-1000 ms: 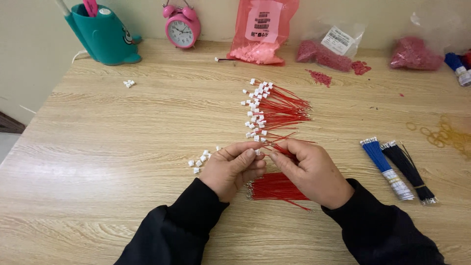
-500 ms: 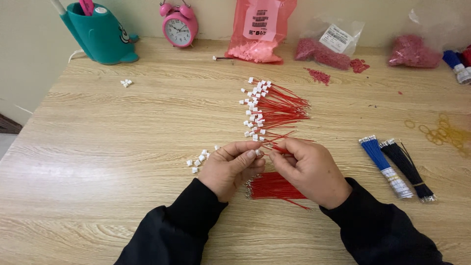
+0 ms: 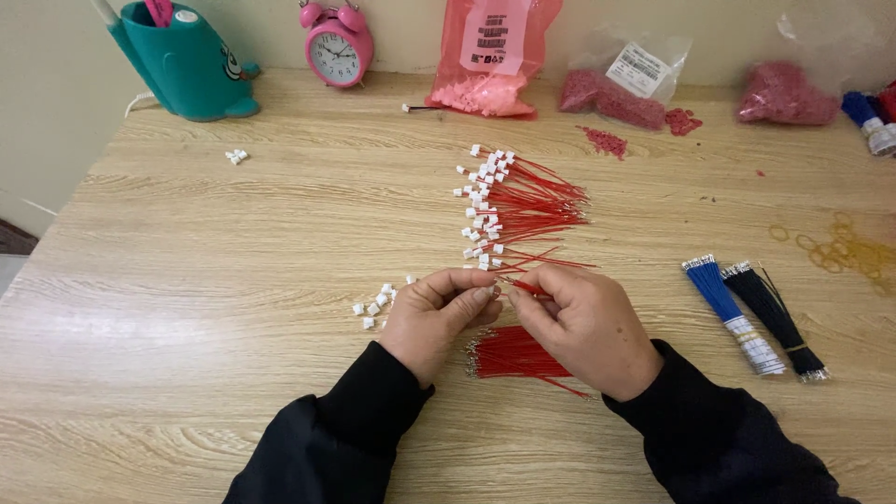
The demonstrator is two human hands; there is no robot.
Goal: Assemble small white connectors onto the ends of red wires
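Note:
My left hand (image 3: 434, 317) pinches a small white connector between thumb and fingertips. My right hand (image 3: 586, 327) pinches a thin red wire (image 3: 525, 287), its tip meeting the connector where both hands touch. Beyond the hands lies a pile of red wires with white connectors fitted (image 3: 509, 205). Under my wrists lies a bundle of bare red wires (image 3: 513, 355). Several loose white connectors (image 3: 375, 304) sit just left of my left hand.
A blue wire bundle (image 3: 730, 313) and a black wire bundle (image 3: 773, 317) lie at right, with yellow rubber bands (image 3: 845, 250) beyond. Along the back stand a teal holder (image 3: 182, 61), a pink alarm clock (image 3: 336, 47) and pink bags (image 3: 490, 56).
My hands stay together at the same spot; only small finger movements on the wire and connector show.

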